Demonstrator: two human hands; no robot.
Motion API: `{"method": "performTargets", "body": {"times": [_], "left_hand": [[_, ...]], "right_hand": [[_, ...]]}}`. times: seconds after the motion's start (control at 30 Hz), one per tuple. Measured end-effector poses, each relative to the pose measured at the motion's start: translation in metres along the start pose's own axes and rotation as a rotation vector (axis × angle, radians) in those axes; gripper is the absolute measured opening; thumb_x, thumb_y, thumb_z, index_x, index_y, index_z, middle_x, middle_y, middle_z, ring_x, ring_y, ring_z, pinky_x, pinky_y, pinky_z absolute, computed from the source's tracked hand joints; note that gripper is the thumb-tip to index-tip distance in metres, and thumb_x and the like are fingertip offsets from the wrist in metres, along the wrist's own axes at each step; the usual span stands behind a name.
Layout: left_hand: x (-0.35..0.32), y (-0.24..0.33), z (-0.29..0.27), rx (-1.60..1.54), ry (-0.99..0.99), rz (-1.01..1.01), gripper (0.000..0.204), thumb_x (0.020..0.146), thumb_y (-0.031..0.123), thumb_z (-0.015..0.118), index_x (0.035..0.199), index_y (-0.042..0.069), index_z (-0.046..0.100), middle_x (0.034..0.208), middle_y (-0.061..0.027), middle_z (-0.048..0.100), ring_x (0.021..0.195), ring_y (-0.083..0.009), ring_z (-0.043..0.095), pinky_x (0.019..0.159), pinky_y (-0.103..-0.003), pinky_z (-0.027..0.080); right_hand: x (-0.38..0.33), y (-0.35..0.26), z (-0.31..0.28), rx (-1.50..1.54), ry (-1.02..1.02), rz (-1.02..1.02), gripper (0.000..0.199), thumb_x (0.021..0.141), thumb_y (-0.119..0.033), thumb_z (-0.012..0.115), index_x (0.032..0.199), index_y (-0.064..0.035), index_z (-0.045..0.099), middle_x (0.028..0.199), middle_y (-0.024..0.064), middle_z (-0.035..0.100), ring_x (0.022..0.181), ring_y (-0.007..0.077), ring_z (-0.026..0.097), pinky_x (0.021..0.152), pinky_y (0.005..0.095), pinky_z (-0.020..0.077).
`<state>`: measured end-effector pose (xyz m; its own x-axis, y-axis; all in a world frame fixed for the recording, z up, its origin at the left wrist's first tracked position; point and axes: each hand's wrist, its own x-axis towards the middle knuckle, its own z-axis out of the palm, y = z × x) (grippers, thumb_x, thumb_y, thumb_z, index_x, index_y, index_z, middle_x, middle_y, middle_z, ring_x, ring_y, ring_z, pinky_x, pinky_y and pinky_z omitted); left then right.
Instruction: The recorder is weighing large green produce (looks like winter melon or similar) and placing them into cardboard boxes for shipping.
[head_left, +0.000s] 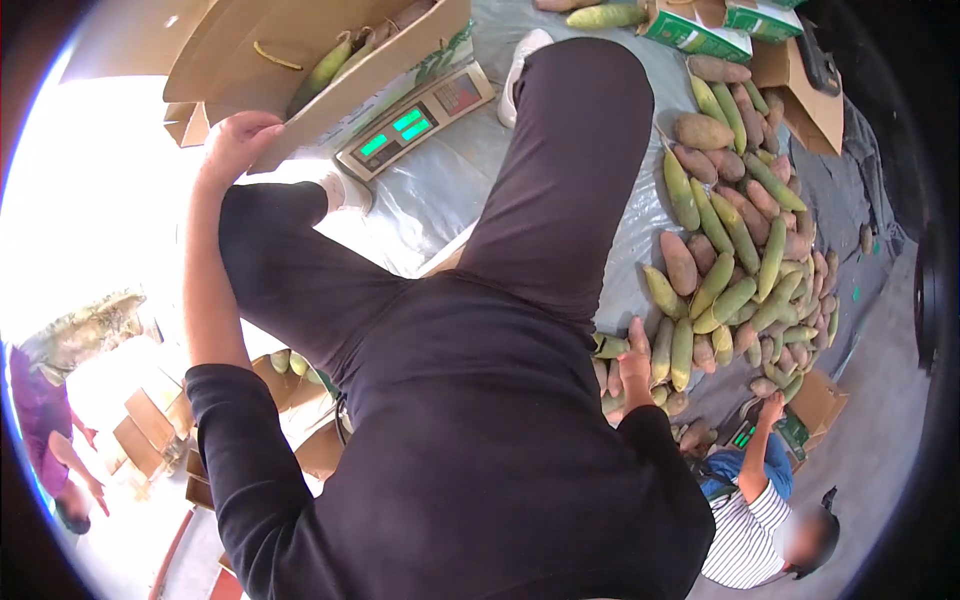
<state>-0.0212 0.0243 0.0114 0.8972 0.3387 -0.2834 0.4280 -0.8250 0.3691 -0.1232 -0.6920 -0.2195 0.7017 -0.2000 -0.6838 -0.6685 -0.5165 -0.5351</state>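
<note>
- The left grip point(238, 145) is at the near corner of an open cardboard box point(375, 80), its fingers closed on the edge of the flap.
- The box stands tilted in the view over a scale point(420, 122) with lit green displays; the left grip is beside the scale's display end.
- Inside the box, beyond the left grip and apart from it, lie long green vegetables point(325, 70).
- The right grip point(634, 368) is down at the near left edge of a large pile of green and reddish-brown vegetables point(735, 235).
- A green vegetable point(609, 345) lies just to the left of the right grip, and others of the pile lie close on its right. Whether its fingers are apart or clamped on one, I cannot tell.
- The pile extends from beside the right grip up toward green cartons point(697, 32), on a grey plastic sheet point(640, 205).
- Below the pile, a co-worker in a striped top point(745, 540) has a hand point(771, 408) near a second scale point(742, 437).
</note>
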Motion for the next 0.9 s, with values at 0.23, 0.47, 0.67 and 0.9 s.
{"method": "performTargets", "body": {"times": [0.23, 0.47, 0.67, 0.9], "left_hand": [[0.005, 0.001, 0.006, -0.019, 0.014, 0.038, 0.025, 0.076, 0.025, 0.066, 0.09, 0.005, 0.068, 0.087, -0.009, 0.067, 0.078, -0.0193, 0.064, 0.072, -0.029, 0.05], [-0.004, -0.008, 0.003, -0.109, 0.012, 0.022, 0.024, 0.074, 0.023, 0.066, 0.089, 0.004, 0.068, 0.083, -0.0101, 0.066, 0.075, -0.0197, 0.064, 0.069, -0.03, 0.05], [-0.001, 0.002, -0.003, -0.091, -0.068, 0.014, 0.024, 0.075, 0.015, 0.064, 0.093, -0.001, 0.065, 0.088, -0.0122, 0.063, 0.08, -0.0205, 0.062, 0.074, -0.031, 0.049], [-0.003, -0.011, 0.005, -0.088, 0.016, 0.099, 0.024, 0.072, 0.026, 0.063, 0.085, 0.006, 0.067, 0.069, -0.0065, 0.063, 0.061, -0.0171, 0.06, 0.06, -0.03, 0.048]], "right_hand": [[0.038, 0.018, -0.027, -0.432, 0.135, -0.112, 0.007, 0.076, -0.005, 0.061, 0.072, -0.0002, 0.062, 0.065, 0.0044, 0.06, 0.056, 0.0122, 0.051, 0.061, 0.0232, 0.0436], [0.062, -0.06, -0.031, -0.152, 0.102, -0.174, 0.022, 0.073, 0.01, 0.045, 0.08, 0.0002, 0.063, 0.073, 0.0051, 0.06, 0.067, 0.0131, 0.055, 0.065, 0.0231, 0.0445], [0.071, -0.13, -0.036, 0.075, 0.057, -0.285, 0.018, 0.077, 0.006, 0.045, 0.082, -0.0031, 0.06, 0.075, -0.0003, 0.057, 0.066, 0.0084, 0.049, 0.06, 0.0199, 0.0387], [0.056, -0.28, -0.025, 0.381, 0.097, -0.335, 0.011, 0.085, -0.002, 0.047, 0.092, -0.0038, 0.055, 0.092, 0.0034, 0.055, 0.081, 0.0135, 0.053, 0.076, 0.0314, 0.0497]]}}
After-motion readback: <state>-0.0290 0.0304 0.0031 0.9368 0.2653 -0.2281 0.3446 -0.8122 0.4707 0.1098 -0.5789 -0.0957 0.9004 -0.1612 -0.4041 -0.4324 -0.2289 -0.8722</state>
